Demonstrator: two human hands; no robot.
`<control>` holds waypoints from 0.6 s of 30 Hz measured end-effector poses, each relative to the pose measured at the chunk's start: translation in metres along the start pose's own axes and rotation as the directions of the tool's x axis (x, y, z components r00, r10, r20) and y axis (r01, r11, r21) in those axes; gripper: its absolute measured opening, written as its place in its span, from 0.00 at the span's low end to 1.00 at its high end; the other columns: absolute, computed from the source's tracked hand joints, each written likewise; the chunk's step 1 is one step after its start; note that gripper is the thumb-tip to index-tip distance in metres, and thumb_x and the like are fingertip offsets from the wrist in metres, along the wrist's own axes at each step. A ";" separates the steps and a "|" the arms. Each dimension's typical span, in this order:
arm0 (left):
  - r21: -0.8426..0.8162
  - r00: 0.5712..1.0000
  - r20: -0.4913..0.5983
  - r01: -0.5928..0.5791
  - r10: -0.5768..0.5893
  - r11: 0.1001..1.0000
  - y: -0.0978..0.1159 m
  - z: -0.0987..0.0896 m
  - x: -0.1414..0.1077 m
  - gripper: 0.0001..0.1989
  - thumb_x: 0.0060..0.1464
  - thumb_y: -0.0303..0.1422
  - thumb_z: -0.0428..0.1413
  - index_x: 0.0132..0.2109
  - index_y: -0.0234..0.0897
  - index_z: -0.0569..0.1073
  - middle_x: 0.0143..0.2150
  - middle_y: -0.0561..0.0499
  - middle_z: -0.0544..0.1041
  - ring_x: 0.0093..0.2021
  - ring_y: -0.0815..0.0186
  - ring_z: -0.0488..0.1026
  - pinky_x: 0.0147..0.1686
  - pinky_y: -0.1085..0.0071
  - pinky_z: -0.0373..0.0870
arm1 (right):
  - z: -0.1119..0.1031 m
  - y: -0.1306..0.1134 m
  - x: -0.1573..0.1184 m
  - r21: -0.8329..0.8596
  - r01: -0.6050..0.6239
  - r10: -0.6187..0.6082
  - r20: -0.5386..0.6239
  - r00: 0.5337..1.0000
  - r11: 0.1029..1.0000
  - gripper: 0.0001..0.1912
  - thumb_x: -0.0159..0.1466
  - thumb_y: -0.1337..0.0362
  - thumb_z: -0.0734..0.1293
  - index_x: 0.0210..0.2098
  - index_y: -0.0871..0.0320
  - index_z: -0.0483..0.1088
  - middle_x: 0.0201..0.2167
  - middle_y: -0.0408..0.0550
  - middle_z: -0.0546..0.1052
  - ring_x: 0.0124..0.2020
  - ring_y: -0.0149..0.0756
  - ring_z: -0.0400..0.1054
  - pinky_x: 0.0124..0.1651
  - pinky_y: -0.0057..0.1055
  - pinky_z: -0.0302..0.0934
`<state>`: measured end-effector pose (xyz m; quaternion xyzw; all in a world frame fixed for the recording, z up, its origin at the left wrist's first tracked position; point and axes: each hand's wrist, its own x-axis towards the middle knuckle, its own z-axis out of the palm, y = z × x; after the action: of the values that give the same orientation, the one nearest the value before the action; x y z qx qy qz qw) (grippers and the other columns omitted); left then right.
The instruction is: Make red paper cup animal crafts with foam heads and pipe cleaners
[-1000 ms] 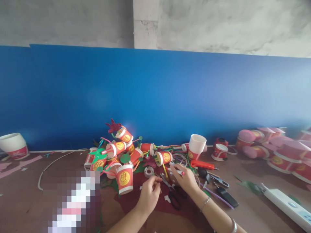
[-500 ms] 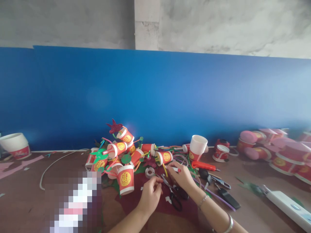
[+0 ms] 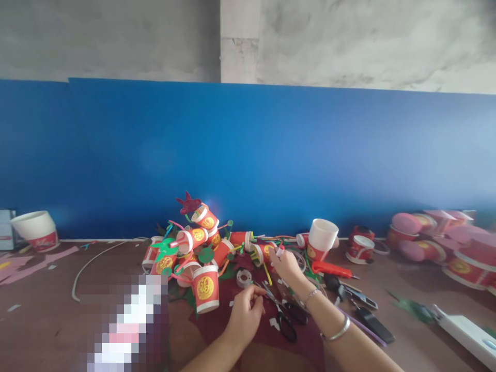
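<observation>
My left hand is low over the dark red sheet, fingers curled with thumb and forefinger close together; anything between them is too small to make out. Beside its fingertips lie black-handled scissors with their blades parted. My right hand is closed on a small white tube with a red end, most of it hidden by the fingers. Just left of that hand, a red paper cup lies on its side, with a yellow strip hanging below. A roll of clear tape rests between both hands.
Red paper cups decorated with green and dark red cutouts pile up on the left. White stacked cups, an orange-red tool and keys lie to the right. A white glue gun and pink cup pieces are farther right.
My right hand has moved forward, bringing the red-ended tube up beside the lying cup. My left hand keeps nearly the same place and pose. The whole view has shifted slightly.
</observation>
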<state>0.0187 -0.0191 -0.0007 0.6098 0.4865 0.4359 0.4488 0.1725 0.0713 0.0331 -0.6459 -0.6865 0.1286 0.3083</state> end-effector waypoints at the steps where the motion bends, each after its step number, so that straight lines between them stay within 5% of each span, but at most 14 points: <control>1: 0.001 1.000 0.002 0.003 -0.003 1.000 0.000 0.000 0.000 0.10 0.51 0.27 0.47 0.37 0.33 0.72 0.22 0.53 0.71 0.24 0.65 0.69 0.26 0.72 0.62 | -0.001 0.002 0.001 -0.017 0.002 -0.002 -0.005 1.000 1.000 0.20 0.66 0.62 0.56 0.19 0.58 0.64 0.17 0.48 0.72 0.21 0.33 0.66 0.26 0.26 0.51; 18: 0.021 0.999 0.014 -0.042 0.042 0.999 0.000 0.000 -0.003 0.09 0.52 0.29 0.47 0.37 0.34 0.71 0.23 0.52 0.72 0.26 0.64 0.71 0.28 0.72 0.64 | 0.003 -0.007 0.000 -0.130 -0.044 0.042 -0.016 0.999 0.991 0.21 0.66 0.67 0.51 0.23 0.61 0.69 0.21 0.55 0.76 0.23 0.36 0.68 0.26 0.27 0.53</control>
<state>0.0181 -0.0217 -0.0010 0.6275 0.4754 0.4358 0.4362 0.1656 0.0710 0.0349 -0.6800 -0.6773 0.0859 0.2674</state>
